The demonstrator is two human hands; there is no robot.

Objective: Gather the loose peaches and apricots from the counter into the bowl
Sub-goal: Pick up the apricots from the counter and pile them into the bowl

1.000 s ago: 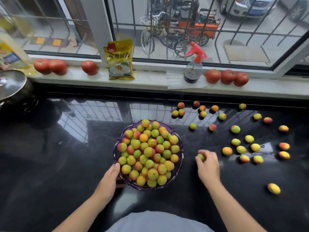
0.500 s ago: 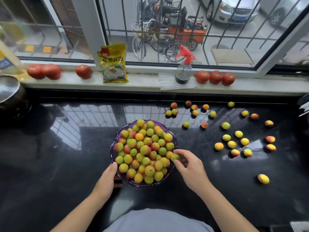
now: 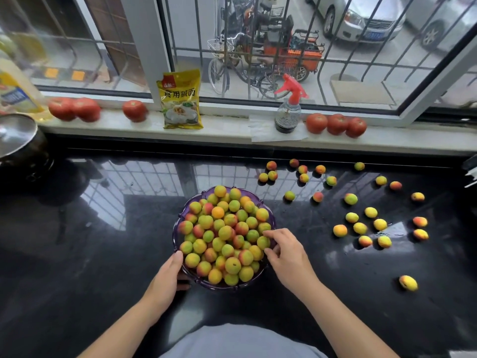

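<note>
A purple glass bowl (image 3: 177, 229) piled high with small yellow, green and red peaches and apricots stands on the black counter in front of me. My left hand (image 3: 165, 277) grips its near-left rim. My right hand (image 3: 286, 257) is at the bowl's right edge, with fingertips and thumb closed around one yellow-green fruit (image 3: 263, 242) that rests on the pile. Several loose fruits lie to the right: a cluster (image 3: 360, 228), a scattered row near the back (image 3: 303, 178), and a single one at the near right (image 3: 408, 283).
A dark pot with a metal lid (image 3: 15, 135) sits at the far left. On the window sill behind stand tomatoes (image 3: 336, 124), more tomatoes (image 3: 74, 108), a yellow food bag (image 3: 182, 99), a red-topped spray bottle (image 3: 289, 109) and an oil bottle (image 3: 15, 91).
My right hand picked a fruit off the counter beside the bowl and carried it left onto the pile's right edge. My left hand stayed on the rim.
</note>
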